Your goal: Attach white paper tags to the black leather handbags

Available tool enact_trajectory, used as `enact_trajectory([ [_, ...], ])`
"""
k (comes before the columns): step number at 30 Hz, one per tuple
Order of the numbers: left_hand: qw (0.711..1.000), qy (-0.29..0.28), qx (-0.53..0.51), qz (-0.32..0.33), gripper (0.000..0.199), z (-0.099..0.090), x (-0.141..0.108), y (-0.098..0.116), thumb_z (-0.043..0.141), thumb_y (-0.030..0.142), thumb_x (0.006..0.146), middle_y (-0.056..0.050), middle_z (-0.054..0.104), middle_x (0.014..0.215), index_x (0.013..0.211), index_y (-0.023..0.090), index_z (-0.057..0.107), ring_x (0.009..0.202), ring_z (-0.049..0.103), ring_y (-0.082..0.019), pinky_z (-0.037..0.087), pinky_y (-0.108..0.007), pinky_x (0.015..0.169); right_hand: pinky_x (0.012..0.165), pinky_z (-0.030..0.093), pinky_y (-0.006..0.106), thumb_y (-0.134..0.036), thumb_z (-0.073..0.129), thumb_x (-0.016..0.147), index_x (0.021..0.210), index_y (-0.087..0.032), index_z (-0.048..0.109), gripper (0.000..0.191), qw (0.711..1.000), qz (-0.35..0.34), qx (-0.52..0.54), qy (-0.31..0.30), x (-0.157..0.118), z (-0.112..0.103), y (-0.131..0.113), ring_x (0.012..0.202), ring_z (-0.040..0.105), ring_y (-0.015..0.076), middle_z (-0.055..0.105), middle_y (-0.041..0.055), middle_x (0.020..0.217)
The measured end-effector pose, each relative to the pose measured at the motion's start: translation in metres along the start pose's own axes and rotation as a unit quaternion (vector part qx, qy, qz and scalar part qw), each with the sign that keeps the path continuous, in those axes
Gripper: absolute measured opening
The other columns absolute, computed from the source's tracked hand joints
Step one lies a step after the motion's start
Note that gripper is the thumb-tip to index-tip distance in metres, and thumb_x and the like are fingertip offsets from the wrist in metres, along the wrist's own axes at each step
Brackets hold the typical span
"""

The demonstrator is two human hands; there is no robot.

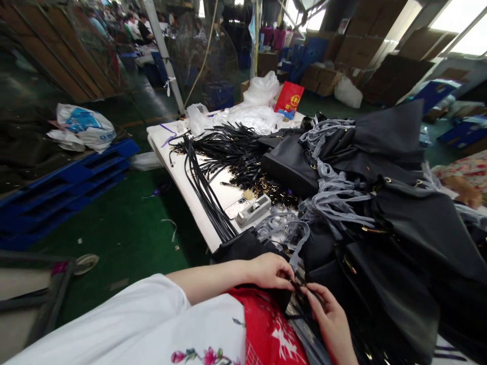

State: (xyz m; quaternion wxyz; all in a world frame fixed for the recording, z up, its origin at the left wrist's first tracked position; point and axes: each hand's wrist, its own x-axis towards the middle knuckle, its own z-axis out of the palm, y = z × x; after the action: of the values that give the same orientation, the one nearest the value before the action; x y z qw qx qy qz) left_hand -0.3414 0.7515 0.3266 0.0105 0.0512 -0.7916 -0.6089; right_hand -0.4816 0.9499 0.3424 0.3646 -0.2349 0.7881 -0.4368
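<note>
Long black straps [213, 208] run along the left side of the white desk [177, 172]; an elbow or sleeve brushing them could drag some over the edge to the floor. Next come a phone [233, 209] and a grey tape dispenser [253, 213], close beside the straps, so a tugged strap might knock either.

The left hand [273, 272] has its grip pinched on a small dark piece [296, 285], held low in front of the body above the red apron [262, 319]. The right hand [327, 312] seems to pinch it too, fingertips nearly meeting the left's. The fingers hide most of it, so it could slip or twist unnoticed.

Further right, black bags [429, 223] lie heaped with clear plastic strips [335, 197], which could snag and tangle if one bag were pulled.
</note>
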Motion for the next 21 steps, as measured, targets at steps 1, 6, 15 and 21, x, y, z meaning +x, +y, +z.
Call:
enact_trajectory([
  [1,0.998,0.024,0.051,0.011,0.023,-0.001,0.002,0.002,0.070,0.039,0.082,-0.002,0.063,0.079,0.091,0.019,0.072,0.074,0.061,-0.015,0.048,-0.025,0.070,0.062,0.048,0.028,-0.059,0.065,0.076,0.100,-0.018,0.068,0.048,0.999,-0.002,-0.026,0.034,0.002,-0.001,0.004,0.064,0.059,0.0176,0.070,0.0066,0.080],
  [6,0.982,0.067,0.153,0.088,0.019,-0.003,0.009,0.007,0.064,0.035,0.088,-0.008,0.065,0.107,0.090,0.017,0.069,0.101,0.059,-0.020,0.044,-0.030,0.096,0.065,0.048,0.030,-0.059,0.053,0.082,0.117,-0.018,0.063,0.054,0.986,-0.019,-0.138,0.092,0.011,-0.011,0.016,0.063,0.060,0.0187,0.066,0.0021,0.071],
  [15,0.990,0.087,0.106,0.043,0.017,0.014,0.034,-0.002,0.054,0.023,0.091,-0.011,0.065,0.104,0.102,0.013,0.061,0.098,0.059,-0.019,0.047,-0.032,0.091,0.070,0.052,0.033,-0.060,0.060,0.073,0.090,-0.019,0.069,0.044,0.995,0.032,-0.092,-0.017,0.006,-0.008,0.007,0.077,0.066,0.0244,0.071,0.0077,0.080],
  [21,0.992,0.046,0.099,0.064,0.019,0.021,0.045,-0.004,0.074,0.024,0.073,-0.006,0.066,0.093,0.089,0.016,0.067,0.091,0.061,-0.020,0.048,-0.028,0.083,0.067,0.050,0.030,-0.061,0.062,0.074,0.086,-0.019,0.068,0.045,0.998,0.006,-0.061,-0.016,0.000,-0.006,-0.010,0.072,0.062,0.0206,0.067,0.0051,0.074],
])
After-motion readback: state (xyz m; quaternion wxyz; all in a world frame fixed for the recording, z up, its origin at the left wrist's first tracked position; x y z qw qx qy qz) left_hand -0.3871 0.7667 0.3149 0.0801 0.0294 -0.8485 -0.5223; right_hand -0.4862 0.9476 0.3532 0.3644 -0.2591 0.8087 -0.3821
